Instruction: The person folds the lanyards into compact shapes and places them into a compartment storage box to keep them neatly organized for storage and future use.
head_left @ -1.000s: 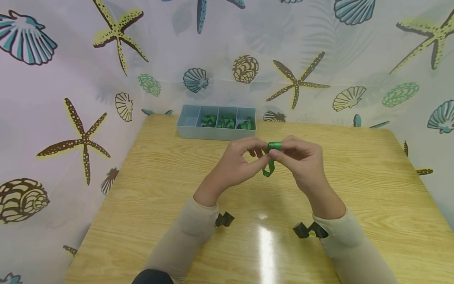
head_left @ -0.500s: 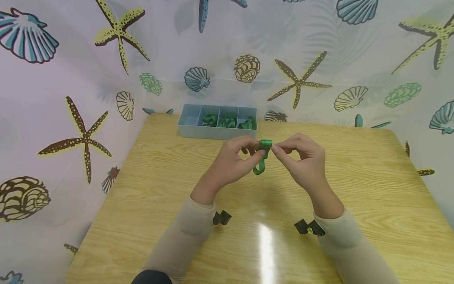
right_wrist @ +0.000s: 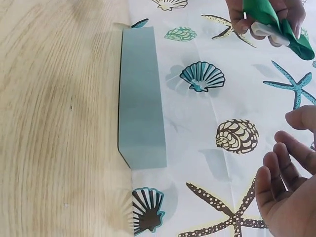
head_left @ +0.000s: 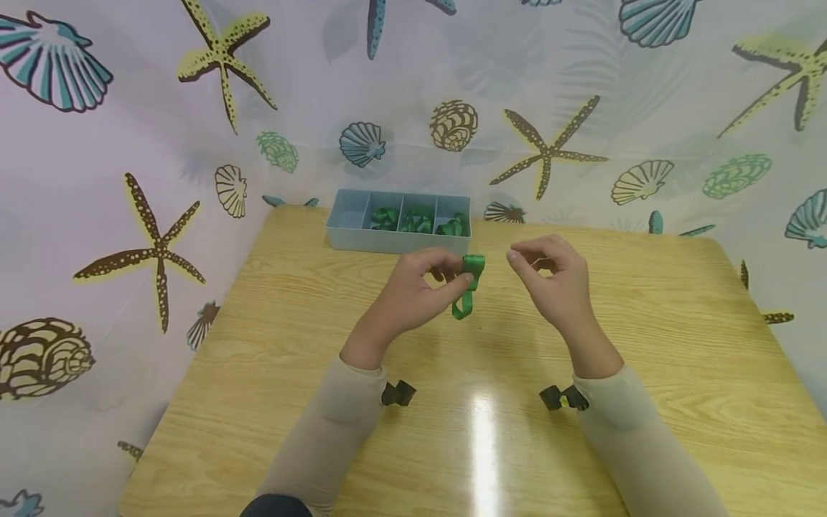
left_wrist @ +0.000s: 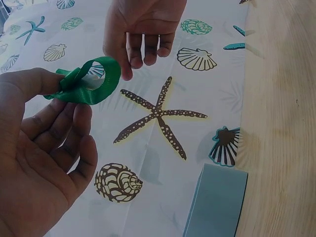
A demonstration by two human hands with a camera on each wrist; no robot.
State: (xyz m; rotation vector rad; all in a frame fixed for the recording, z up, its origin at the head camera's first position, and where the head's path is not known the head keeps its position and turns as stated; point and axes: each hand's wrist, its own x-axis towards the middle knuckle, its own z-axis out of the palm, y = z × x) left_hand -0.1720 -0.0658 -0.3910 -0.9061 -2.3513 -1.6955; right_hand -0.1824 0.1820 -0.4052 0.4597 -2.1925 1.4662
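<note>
Between thumb and fingers, my left hand [head_left: 416, 294] pinches a folded green ribbon [head_left: 474, 264] above the table. One loop of it stands out beyond the fingertips and another hangs below. The left wrist view shows the ribbon's round loop [left_wrist: 109, 89] facing away from the palm. In the right wrist view a small white strip [right_wrist: 270, 32] shows beside the green band. Just right of the ribbon, my right hand [head_left: 554, 280] hovers with loosely bent fingers and holds nothing; a gap separates it from the ribbon.
A blue-grey box [head_left: 395, 243] with divided compartments stands at the table's back edge. Green ribbon pieces [head_left: 418, 219] lie in three compartments. Behind the wooden table [head_left: 271, 301] hangs a white cloth [head_left: 400, 79] printed with shells and starfish.
Both hands were on the ribbon at first. The right hand has let go and drawn apart from it, while the left hand has carried the ribbon slightly left.
</note>
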